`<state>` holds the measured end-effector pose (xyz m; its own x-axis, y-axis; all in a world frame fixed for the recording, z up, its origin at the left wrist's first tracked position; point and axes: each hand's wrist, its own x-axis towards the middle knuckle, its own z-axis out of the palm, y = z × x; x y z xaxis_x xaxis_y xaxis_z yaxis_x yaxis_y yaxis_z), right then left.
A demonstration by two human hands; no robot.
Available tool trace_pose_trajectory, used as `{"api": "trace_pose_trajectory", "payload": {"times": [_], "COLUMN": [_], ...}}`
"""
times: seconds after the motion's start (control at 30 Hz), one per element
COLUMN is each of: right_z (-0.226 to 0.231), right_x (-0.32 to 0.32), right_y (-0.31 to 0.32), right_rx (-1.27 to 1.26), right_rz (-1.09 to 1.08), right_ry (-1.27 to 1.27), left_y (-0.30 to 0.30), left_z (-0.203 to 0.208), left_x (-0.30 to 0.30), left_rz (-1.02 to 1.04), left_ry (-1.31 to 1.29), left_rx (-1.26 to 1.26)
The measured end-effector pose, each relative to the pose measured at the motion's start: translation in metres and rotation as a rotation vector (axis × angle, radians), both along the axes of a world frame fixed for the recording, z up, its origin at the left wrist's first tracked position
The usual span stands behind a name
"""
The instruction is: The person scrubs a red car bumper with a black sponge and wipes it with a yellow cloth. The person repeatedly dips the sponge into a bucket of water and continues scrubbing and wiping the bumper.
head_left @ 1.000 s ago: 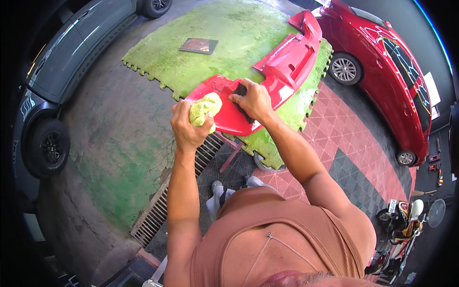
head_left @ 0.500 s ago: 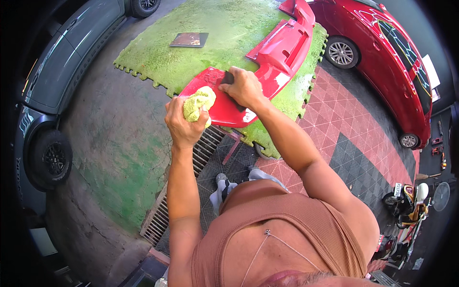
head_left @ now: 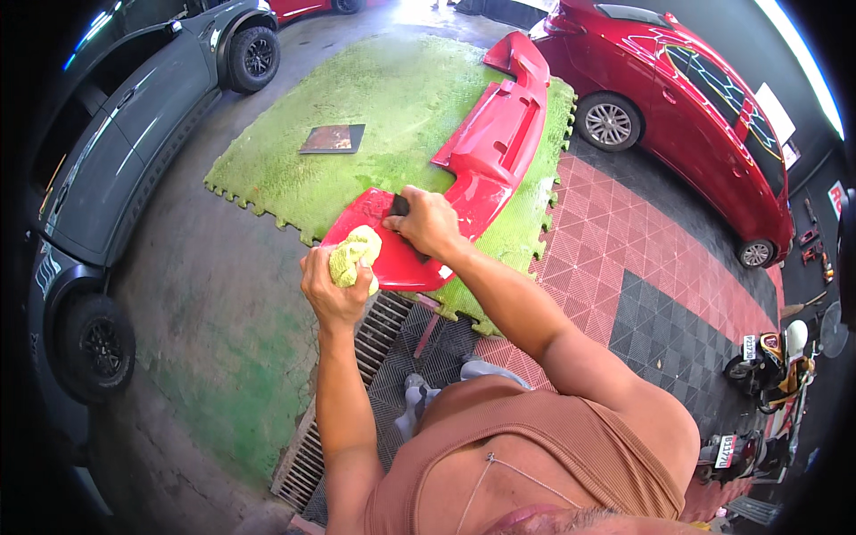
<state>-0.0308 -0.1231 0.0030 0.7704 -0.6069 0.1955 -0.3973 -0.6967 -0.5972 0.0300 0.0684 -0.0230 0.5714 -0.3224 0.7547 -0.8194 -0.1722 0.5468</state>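
Observation:
A long, curved red car bumper lies on a green mat, its near end toward me and partly wet. My right hand is closed on a thin dark sheet that looks like sandpaper, pressing it against the near end of the bumper. Most of the sheet is hidden beneath the palm. My left hand grips a bunched yellow-green cloth at the bumper's left edge. The fingers are wrapped round the cloth from behind, with the thumb in front.
Another dark flat sheet lies on the green mat. A grey vehicle stands at left, a red car at right. A floor grate runs near my feet, beside red and black tiles. Motorcycles are parked at lower right.
My view has tilted up, so the bumper, mat and both hands sit lower in the picture. Both hands keep their holds, nearly at the same places on the bumper.

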Motion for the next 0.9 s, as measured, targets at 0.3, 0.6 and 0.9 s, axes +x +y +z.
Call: {"api": "trace_pose_trajectory", "payload": {"times": [0.3,0.6,0.9], "right_z": [0.006,-0.023,-0.019], "right_x": [0.002,-0.040,-0.053], "right_y": [0.000,-0.033,-0.057], "right_rx": [-0.022,0.014,0.385], "right_rz": [0.072,0.111,0.291], "right_ry": [0.083,0.025,-0.127], "left_y": [0.002,-0.001,0.001], "left_z": [-0.005,-0.005,-0.001], "left_x": [-0.001,0.001,0.000], "left_rz": [0.033,0.023,0.043], "left_ry": [-0.002,-0.021,0.007], "left_rx": [-0.017,-0.073,-0.031]}}
